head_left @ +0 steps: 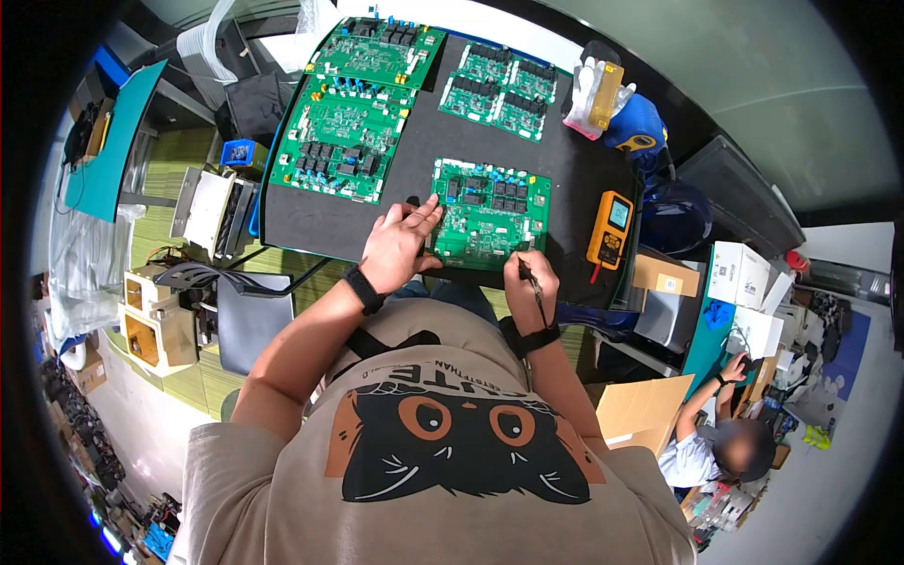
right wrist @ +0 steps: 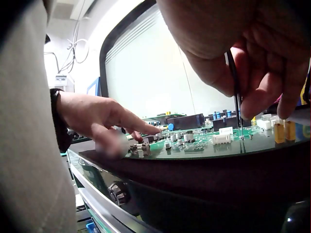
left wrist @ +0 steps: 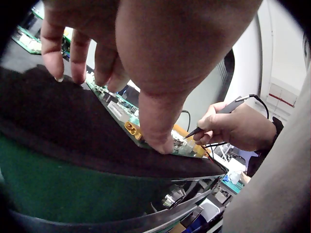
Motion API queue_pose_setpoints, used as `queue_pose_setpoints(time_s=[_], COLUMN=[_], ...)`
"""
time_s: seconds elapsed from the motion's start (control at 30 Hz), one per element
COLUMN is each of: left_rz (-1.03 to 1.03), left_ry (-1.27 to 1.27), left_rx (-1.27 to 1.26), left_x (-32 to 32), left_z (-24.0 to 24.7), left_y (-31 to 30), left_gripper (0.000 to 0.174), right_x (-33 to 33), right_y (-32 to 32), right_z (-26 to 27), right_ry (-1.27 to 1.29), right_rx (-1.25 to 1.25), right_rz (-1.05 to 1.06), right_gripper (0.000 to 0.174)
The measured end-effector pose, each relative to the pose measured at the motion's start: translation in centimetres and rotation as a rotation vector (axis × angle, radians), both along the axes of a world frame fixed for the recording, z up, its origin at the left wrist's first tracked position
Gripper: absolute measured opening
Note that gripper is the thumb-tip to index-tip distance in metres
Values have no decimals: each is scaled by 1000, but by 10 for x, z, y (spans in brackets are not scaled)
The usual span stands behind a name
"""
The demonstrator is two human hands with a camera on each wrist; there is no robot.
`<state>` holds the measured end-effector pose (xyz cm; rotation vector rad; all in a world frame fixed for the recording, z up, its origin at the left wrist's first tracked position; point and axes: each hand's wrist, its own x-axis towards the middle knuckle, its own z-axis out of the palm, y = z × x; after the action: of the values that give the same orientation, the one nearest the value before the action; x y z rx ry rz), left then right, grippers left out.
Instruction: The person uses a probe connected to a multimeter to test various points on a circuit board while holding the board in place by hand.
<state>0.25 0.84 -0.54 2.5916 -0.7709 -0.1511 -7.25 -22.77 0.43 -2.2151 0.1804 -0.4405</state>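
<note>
A green circuit board (head_left: 492, 215) with black relays and white connectors lies at the near edge of the dark mat. My left hand (head_left: 399, 240) rests at its left side, fingers extended along the edge. In the left wrist view, the left thumb (left wrist: 158, 131) comes down at the board's near edge, close to a yellow connector (left wrist: 132, 130). My right hand (head_left: 530, 282) pinches slim, dark, pointed tweezers (right wrist: 234, 82) over the near right part of the board. Their tips come down right at small parts beside a white connector (right wrist: 222, 139). A dark cable (left wrist: 262, 104) shows near their rear end.
Larger green boards (head_left: 341, 141) lie at the left, and a panel of smaller boards (head_left: 499, 89) at the back. An orange multimeter (head_left: 610, 231) is to the right, below a blue tool (head_left: 637, 127). Another person (head_left: 730, 443) sits at the far right.
</note>
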Motion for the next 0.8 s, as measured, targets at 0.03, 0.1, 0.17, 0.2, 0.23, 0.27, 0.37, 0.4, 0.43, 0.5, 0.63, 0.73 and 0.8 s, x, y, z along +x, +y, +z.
queue_pose_setpoints(time_s=[0.03,0.1,0.17,0.2,0.23,0.27,0.37,0.4,0.43,0.5,0.63,0.73,0.8], left_rz=[1,0,-3,-2,-2,-3,-4,-3,-2,1,6,16,28], left_ry=[2,-3,-7,-4,-1,-2,1,-4,-9,-6,-13,-6,11], left_rx=[0,-2,-2,0,1,1,-4,-8,-12,-11,-32,-41,-44], left_x=[0,0,0,0,0,0,0,0,-1,-1,-2,-3,-5], left_z=[0,0,1,1,2,2,0,-1,-1,-1,-2,0,1], left_y=[0,0,0,0,0,0,1,1,1,1,2,1,0], left_gripper=[89,89,89,89,89,89,90,90,90,90,90,90,90], right_x=[0,-1,-1,-1,-1,-1,0,0,0,0,1,2,2], right_y=[0,-1,-1,-1,-1,-1,0,0,1,0,0,-2,-4], right_z=[0,-2,-4,-4,-4,-3,-3,-3,-3,-2,-1,0,3], right_ry=[0,7,9,12,11,10,7,5,6,16,15,20,66], right_rx=[-1,8,9,9,8,13,20,22,21,10,16,4,40], right_rz=[0,2,1,0,0,1,1,0,1,0,14,22,30], right_gripper=[7,7,7,7,7,7,8,8,8,9,9,9,9])
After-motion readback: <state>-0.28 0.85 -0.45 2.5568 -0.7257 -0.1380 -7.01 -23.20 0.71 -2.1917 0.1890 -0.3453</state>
